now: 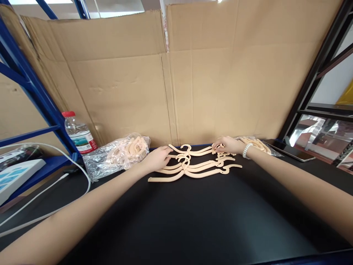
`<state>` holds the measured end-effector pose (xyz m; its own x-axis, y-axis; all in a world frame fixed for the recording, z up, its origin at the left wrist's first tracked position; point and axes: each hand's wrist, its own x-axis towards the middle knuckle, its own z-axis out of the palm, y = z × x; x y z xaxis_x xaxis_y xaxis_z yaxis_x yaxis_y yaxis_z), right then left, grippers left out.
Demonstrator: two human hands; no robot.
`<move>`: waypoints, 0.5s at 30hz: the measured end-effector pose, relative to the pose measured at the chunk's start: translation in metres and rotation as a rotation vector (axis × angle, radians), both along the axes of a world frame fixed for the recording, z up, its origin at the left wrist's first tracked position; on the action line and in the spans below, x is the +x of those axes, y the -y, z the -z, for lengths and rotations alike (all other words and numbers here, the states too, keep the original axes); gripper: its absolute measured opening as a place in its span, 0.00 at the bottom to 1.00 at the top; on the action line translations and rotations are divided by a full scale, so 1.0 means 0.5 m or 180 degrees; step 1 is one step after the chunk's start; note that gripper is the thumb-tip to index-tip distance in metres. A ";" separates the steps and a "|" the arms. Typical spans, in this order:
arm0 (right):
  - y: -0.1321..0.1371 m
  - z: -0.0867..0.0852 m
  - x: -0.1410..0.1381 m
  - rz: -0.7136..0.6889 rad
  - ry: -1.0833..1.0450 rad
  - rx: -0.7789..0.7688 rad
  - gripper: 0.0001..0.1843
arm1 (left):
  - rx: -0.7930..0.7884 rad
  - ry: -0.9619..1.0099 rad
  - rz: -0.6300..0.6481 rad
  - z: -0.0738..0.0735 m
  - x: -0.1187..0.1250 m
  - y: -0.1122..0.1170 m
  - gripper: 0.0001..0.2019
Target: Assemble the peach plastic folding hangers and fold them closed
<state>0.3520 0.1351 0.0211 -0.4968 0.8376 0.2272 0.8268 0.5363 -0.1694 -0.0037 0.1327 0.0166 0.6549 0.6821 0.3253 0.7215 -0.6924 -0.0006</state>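
Several cream plastic folding hangers [203, 174] lie spread in overlapping rows on the black table, their hooks crossing near the middle. My left hand [158, 160] is closed at the left ends of the rear hangers, its fingertips on a hanger arm. At the right end of the rearmost hanger [193, 152], my right hand [226, 144], with a beaded bracelet on its wrist, pinches the hanger's arm. Part of that end is hidden by the fingers. Below the right hand are more small curved hanger parts.
A clear plastic bag [116, 156] of folded hangers lies left, beside a red-capped bottle [79, 134]. Another bag [256, 144] and a phone [289, 149] lie right. A white cable [85, 176] crosses the left side. Cardboard [209, 81] stands behind the black table [171, 221].
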 end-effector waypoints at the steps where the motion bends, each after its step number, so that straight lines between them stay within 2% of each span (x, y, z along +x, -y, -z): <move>1: -0.003 -0.001 -0.002 -0.0017 0.0051 -0.0085 0.12 | -0.0030 -0.0038 0.0014 0.001 0.007 -0.011 0.16; 6: 0.000 -0.007 -0.011 0.0098 0.0249 -0.0312 0.10 | -0.0192 -0.0121 0.0086 0.011 0.028 -0.040 0.12; 11: 0.002 -0.004 -0.020 0.0447 0.0505 -0.0349 0.13 | -0.0248 -0.0031 0.0056 0.018 0.034 -0.042 0.12; 15: -0.002 -0.001 -0.030 0.0575 0.0715 -0.0324 0.12 | -0.0142 0.0141 -0.0010 0.011 0.037 -0.041 0.12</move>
<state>0.3368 0.1359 0.0217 -0.3659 0.9298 0.0389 0.9302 0.3667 -0.0170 0.0148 0.1533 0.0109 0.6382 0.6988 0.3231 0.7224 -0.6886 0.0624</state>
